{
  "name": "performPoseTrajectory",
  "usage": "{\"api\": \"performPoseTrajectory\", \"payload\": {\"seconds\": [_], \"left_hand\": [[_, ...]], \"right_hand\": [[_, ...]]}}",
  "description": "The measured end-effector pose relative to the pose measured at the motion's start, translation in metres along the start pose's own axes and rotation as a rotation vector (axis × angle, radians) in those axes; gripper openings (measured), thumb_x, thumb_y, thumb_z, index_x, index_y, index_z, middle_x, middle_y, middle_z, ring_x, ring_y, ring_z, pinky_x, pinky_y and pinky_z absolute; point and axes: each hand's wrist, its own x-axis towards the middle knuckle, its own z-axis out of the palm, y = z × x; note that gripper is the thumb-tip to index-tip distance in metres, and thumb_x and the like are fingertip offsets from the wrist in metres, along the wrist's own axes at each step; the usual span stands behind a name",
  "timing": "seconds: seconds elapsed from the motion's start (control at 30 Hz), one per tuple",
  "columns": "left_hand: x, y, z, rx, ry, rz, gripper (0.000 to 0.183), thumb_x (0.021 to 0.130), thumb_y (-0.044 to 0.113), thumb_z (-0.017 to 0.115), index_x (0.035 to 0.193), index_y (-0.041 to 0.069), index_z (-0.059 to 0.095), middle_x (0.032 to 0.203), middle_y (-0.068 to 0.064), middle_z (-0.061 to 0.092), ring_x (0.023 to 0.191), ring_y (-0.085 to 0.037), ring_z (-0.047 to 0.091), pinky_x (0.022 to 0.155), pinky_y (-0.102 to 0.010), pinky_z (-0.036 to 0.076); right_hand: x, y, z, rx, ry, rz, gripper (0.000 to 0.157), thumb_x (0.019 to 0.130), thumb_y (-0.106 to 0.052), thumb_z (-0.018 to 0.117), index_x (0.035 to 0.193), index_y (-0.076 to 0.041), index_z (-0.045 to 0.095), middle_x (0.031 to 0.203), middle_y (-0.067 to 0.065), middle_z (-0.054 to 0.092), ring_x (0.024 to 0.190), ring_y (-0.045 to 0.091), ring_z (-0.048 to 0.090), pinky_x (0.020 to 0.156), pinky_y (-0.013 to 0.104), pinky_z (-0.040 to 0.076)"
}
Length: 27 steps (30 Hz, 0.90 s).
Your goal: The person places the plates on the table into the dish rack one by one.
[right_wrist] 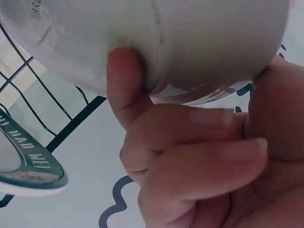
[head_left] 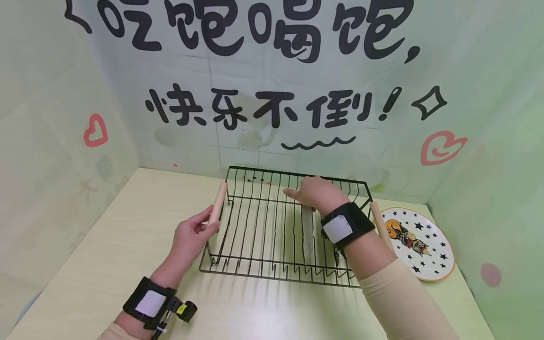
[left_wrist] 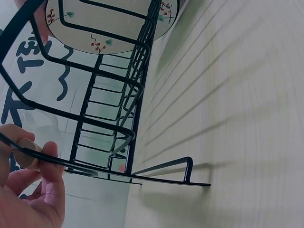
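Observation:
A black wire dish rack (head_left: 255, 259) with wooden handles stands on the table. My left hand (head_left: 191, 238) grips its left wooden handle (head_left: 218, 204); the left wrist view shows thumb and fingers around the handle's end (left_wrist: 27, 154). My right hand (head_left: 320, 193) holds the top of a white plate (head_left: 308, 236) that stands edge-on between the wires. In the right wrist view, curled fingers (right_wrist: 190, 161) lie against that plate's pale underside (right_wrist: 209, 52). Red berry sprigs decorate the plate face (left_wrist: 102, 28) in the left wrist view.
A green-rimmed plate (right_wrist: 35, 161) with white lettering is beside the held plate. Right of the rack, near the right handle (head_left: 381, 224), a star-patterned plate (head_left: 418, 243) with an orange rim lies on the table. A printed cloth wall (head_left: 255, 75) closes off the back.

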Motion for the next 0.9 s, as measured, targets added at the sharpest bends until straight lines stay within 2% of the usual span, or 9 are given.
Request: {"api": "performPoseTrajectory", "payload": {"seconds": [0.13, 0.3, 0.33, 0.4, 0.47, 0.57, 0.73, 0.83, 0.9], "left_hand": [[0.001, 0.0, 0.001, 0.0, -0.002, -0.002, 0.054, 0.085, 0.02, 0.068, 0.135, 0.011, 0.051, 0.095, -0.013, 0.064, 0.074, -0.007, 0.058, 0.048, -0.018, 0.034], [0.0, 0.002, 0.0, 0.004, -0.011, -0.001, 0.054, 0.086, 0.022, 0.067, 0.136, 0.011, 0.05, 0.103, -0.014, 0.061, 0.075, -0.007, 0.058, 0.048, -0.017, 0.035], [0.0, 0.002, 0.0, 0.006, -0.012, -0.001, 0.055, 0.086, 0.022, 0.067, 0.136, 0.011, 0.05, 0.104, -0.013, 0.061, 0.076, -0.008, 0.058, 0.048, -0.017, 0.035], [-0.001, 0.003, 0.0, 0.005, -0.015, -0.006, 0.055, 0.086, 0.022, 0.067, 0.137, 0.012, 0.049, 0.103, -0.014, 0.061, 0.077, -0.01, 0.059, 0.048, -0.018, 0.035], [-0.002, 0.003, -0.001, 0.004, -0.016, -0.01, 0.055, 0.086, 0.023, 0.067, 0.137, 0.012, 0.049, 0.102, -0.015, 0.062, 0.078, -0.012, 0.059, 0.048, -0.018, 0.034], [-0.003, 0.003, -0.001, 0.005, -0.021, -0.02, 0.056, 0.086, 0.024, 0.067, 0.137, 0.012, 0.049, 0.102, -0.015, 0.062, 0.079, -0.014, 0.059, 0.047, -0.018, 0.034], [-0.002, 0.001, -0.001, 0.007, -0.013, -0.017, 0.056, 0.085, 0.023, 0.068, 0.137, 0.012, 0.049, 0.099, -0.014, 0.062, 0.078, -0.015, 0.059, 0.047, -0.018, 0.034], [0.0, 0.0, -0.001, 0.008, -0.012, -0.003, 0.056, 0.085, 0.021, 0.068, 0.137, 0.012, 0.049, 0.101, -0.013, 0.062, 0.077, -0.013, 0.059, 0.048, -0.018, 0.035], [0.001, -0.001, -0.002, 0.004, -0.015, -0.006, 0.056, 0.085, 0.021, 0.068, 0.137, 0.013, 0.049, 0.104, -0.012, 0.061, 0.077, -0.012, 0.059, 0.048, -0.018, 0.035]], "right_hand": [[0.0, 0.001, 0.0, 0.012, -0.002, 0.024, 0.073, 0.089, -0.07, 0.028, 0.059, -0.01, 0.058, 0.058, 0.003, 0.053, 0.051, 0.018, 0.053, 0.08, 0.04, 0.044], [0.003, 0.004, 0.0, 0.024, 0.002, 0.041, 0.079, 0.088, -0.072, 0.022, 0.065, -0.008, 0.063, 0.065, 0.007, 0.06, 0.052, 0.019, 0.055, 0.084, 0.041, 0.042], [0.004, 0.005, 0.0, 0.023, 0.01, 0.036, 0.08, 0.089, -0.071, 0.022, 0.072, -0.006, 0.066, 0.07, 0.009, 0.061, 0.055, 0.02, 0.057, 0.085, 0.042, 0.042], [0.002, 0.007, -0.002, 0.017, 0.035, 0.031, 0.086, 0.089, -0.071, 0.021, 0.1, 0.001, 0.066, 0.094, 0.016, 0.064, 0.072, 0.026, 0.062, 0.089, 0.044, 0.041], [-0.003, 0.01, -0.006, 0.02, 0.07, 0.021, 0.09, 0.089, -0.071, 0.021, 0.127, 0.004, 0.052, 0.118, 0.021, 0.057, 0.093, 0.033, 0.059, 0.092, 0.047, 0.039], [-0.013, 0.019, -0.013, 0.022, 0.16, -0.01, 0.092, 0.089, -0.071, 0.022, 0.143, 0.002, 0.032, 0.136, 0.023, 0.042, 0.111, 0.039, 0.049, 0.09, 0.051, 0.04], [-0.035, 0.045, -0.018, 0.109, 0.321, -0.045, 0.095, 0.085, -0.075, 0.025, 0.144, -0.001, 0.032, 0.13, 0.023, 0.048, 0.109, 0.038, 0.051, 0.089, 0.051, 0.04], [-0.052, 0.07, -0.018, 0.17, 0.381, -0.043, 0.089, 0.087, -0.071, 0.031, 0.143, -0.003, 0.033, 0.119, 0.021, 0.056, 0.102, 0.034, 0.055, 0.085, 0.051, 0.042], [-0.063, 0.089, -0.015, 0.186, 0.41, -0.037, 0.082, 0.089, -0.066, 0.036, 0.141, -0.003, 0.035, 0.111, 0.018, 0.058, 0.092, 0.03, 0.056, 0.077, 0.048, 0.044]]}}
